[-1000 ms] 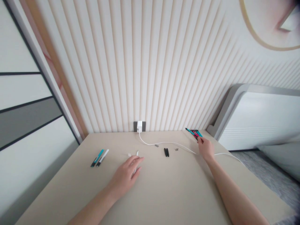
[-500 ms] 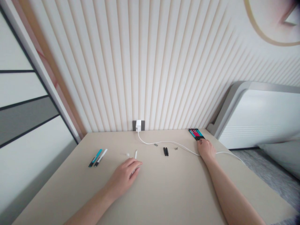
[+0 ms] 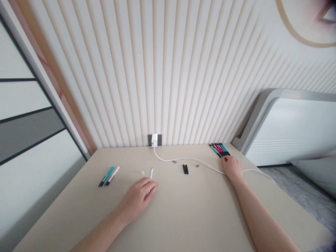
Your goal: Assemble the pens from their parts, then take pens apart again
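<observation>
My left hand [image 3: 139, 196] lies low over the table with its fingers curled. A thin white stick [image 3: 151, 172] points away just beyond its fingertips, and a pale slim piece shows between thumb and fingers, mostly hidden. Far to the right, my right hand [image 3: 232, 168] has its fingers closed at the near end of a row of pens [image 3: 219, 149] in blue, red and black. The leftmost of these slants a little away from the others. How the fingertips grip that pen is partly hidden.
A blue pen [image 3: 106, 176] and a white pen [image 3: 112, 176] lie at left. Small clear pieces [image 3: 142, 172], two black grips [image 3: 185, 169], small springs [image 3: 174, 161] and metal bits [image 3: 197, 165] are scattered mid-table. A white cable [image 3: 183, 159] runs from the charger [image 3: 154, 140] under my right wrist.
The row of pens has spread wider at its left side, where a blue pen now lies at a slant. My right hand has shifted barely; my left hand stays about where it was.
</observation>
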Demonstrator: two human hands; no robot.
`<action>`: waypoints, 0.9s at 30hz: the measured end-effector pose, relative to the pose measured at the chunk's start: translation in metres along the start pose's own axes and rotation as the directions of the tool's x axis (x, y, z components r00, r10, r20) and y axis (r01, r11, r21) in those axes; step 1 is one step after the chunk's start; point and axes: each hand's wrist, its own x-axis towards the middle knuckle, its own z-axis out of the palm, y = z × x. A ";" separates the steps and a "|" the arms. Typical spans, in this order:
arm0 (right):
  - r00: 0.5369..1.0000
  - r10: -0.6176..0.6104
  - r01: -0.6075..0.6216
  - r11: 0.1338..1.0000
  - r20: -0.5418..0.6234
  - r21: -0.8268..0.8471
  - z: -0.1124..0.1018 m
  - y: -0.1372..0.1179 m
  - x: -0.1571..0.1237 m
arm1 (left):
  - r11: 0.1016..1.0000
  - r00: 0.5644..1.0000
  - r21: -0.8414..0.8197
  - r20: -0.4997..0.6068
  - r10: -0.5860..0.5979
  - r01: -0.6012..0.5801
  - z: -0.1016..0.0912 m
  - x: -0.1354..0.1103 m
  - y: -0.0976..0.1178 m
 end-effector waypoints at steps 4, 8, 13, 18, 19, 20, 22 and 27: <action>1.000 -0.019 0.018 1.000 0.003 0.017 0.002 -0.001 0.000 | 1.000 1.000 -0.009 0.010 -0.002 0.002 0.000 0.000 0.000; 0.999 -0.033 0.033 0.999 0.007 0.028 0.004 -0.002 0.001 | 1.000 0.999 0.002 0.034 -0.006 0.006 0.001 -0.001 -0.002; 0.999 -0.024 0.024 1.000 -0.022 0.005 0.004 -0.002 0.002 | 1.000 0.997 0.006 0.073 -0.029 0.029 0.002 -0.002 -0.003; 0.998 -0.008 0.007 1.000 -0.056 -0.029 0.005 -0.002 0.003 | 1.000 0.996 0.004 0.080 -0.028 0.028 0.002 -0.002 -0.003; 0.998 -0.004 0.003 1.000 -0.058 -0.031 0.006 -0.002 0.003 | 1.000 0.996 0.003 0.079 -0.028 0.028 0.002 -0.002 -0.003; 0.998 -0.001 -0.001 0.999 -0.059 -0.033 0.006 -0.002 0.003 | 1.000 0.996 0.002 0.079 -0.030 0.030 0.002 -0.002 -0.003; 0.998 0.001 -0.003 0.999 -0.060 -0.034 0.006 -0.002 0.004 | 0.999 0.997 0.001 0.075 -0.035 0.035 0.002 -0.003 -0.002; 0.999 -0.005 0.003 1.000 -0.052 -0.031 0.007 -0.001 0.003 | 0.999 0.997 -0.003 0.068 -0.035 0.035 0.002 -0.002 -0.001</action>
